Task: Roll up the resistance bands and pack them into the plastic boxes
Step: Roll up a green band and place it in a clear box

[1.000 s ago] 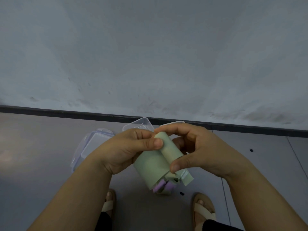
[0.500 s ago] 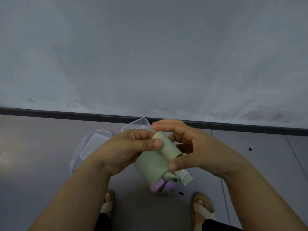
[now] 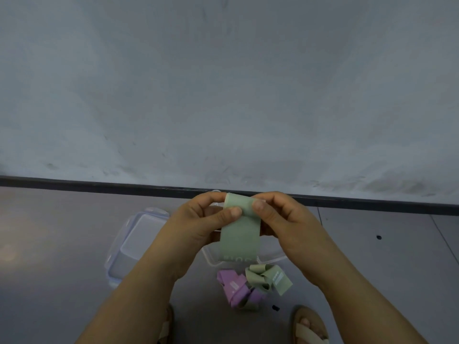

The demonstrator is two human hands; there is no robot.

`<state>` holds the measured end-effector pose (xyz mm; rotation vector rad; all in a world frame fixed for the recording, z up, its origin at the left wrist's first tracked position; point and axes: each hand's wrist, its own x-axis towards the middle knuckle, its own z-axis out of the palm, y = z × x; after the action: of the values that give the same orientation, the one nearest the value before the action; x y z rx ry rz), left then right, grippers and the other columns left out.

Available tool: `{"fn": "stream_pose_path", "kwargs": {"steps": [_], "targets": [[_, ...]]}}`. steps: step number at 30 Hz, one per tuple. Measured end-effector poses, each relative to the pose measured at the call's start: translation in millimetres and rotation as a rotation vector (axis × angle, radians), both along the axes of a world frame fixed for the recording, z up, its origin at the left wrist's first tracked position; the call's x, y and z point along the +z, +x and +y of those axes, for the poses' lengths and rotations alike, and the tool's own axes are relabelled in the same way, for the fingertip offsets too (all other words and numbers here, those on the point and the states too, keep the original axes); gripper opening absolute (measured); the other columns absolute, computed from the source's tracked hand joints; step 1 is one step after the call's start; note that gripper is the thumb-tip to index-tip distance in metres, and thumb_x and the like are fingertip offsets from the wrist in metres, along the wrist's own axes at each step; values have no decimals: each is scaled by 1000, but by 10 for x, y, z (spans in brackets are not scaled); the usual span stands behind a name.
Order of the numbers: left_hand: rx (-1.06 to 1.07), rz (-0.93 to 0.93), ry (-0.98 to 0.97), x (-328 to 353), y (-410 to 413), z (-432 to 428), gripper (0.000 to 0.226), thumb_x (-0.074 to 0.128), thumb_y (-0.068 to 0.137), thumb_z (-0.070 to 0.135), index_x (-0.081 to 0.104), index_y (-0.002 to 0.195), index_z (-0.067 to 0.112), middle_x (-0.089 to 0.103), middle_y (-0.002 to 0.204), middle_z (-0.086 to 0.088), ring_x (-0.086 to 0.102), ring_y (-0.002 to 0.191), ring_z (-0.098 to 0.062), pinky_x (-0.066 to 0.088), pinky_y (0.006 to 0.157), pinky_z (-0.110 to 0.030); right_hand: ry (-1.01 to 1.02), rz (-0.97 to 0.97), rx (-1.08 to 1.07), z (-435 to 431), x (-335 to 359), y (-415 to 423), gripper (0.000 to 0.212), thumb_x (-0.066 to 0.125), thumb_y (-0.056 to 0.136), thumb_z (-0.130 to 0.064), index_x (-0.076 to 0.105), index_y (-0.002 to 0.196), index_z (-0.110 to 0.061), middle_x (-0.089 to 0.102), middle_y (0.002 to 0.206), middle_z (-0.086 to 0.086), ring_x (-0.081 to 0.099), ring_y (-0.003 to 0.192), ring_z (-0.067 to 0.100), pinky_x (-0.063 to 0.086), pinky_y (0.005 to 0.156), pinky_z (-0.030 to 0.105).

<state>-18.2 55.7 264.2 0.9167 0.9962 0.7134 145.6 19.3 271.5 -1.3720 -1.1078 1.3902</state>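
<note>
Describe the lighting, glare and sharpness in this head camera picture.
Head view: dim, flat, bluish light; a warm glare patch on the floor at left; left hand, right hand and green band fairly sharp, its printed lettering unreadable; baseboard slightly bowed.

Head camera looks downward — close over left hand [image 3: 196,227] and right hand [image 3: 290,223].

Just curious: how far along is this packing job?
Early, it seems. No rolled band shows in what's visible of the clear box. The left hand and right hand pinch the top of one green band, hanging mostly unrolled. A loose pile of bands waits on the floor.
</note>
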Motion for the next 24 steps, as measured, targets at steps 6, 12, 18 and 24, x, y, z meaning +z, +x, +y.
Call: {"fn": "stream_pose_path", "kwargs": {"steps": [6, 12, 18, 24], "targets": [[-31, 58, 85, -8, 16, -18, 40, 65, 69, 26, 64, 106, 13, 73, 90, -13, 70, 84, -23, 58, 72, -32, 68, -42, -11, 15, -36, 28, 25, 58, 72, -37, 64, 95, -29, 67, 90, -2, 66, 83, 7, 55, 72, 19], [-34, 126, 143, -7, 24, -12, 35, 60, 72, 34, 69, 103, 20, 72, 96, -7, 70, 87, -22, 58, 75, -33, 126, -158, 18, 13, -59, 44, 23, 60, 85, -18, 62, 95, -38, 65, 96, -5, 61, 88, 5, 53, 74, 16], [12, 55, 156, -21, -1, -2, 37, 65, 70, 18, 68, 106, 12, 73, 96, -9, 70, 87, -22, 57, 71, -29, 102, -127, 7, 16, -44, 41, 21, 62, 81, -30, 61, 99, -41, 64, 95, -10, 63, 86, 6, 56, 75, 22], [25, 21, 193, -10, 22, -7, 34, 68, 62, 9, 70, 96, 14, 72, 85, -2, 70, 80, -18, 56, 67, -24, -4, -65, -18, 11, -13, 30, 39, 50, 70, -49, 65, 98, -25, 68, 84, -10, 66, 74, 2, 51, 60, 15]]}}
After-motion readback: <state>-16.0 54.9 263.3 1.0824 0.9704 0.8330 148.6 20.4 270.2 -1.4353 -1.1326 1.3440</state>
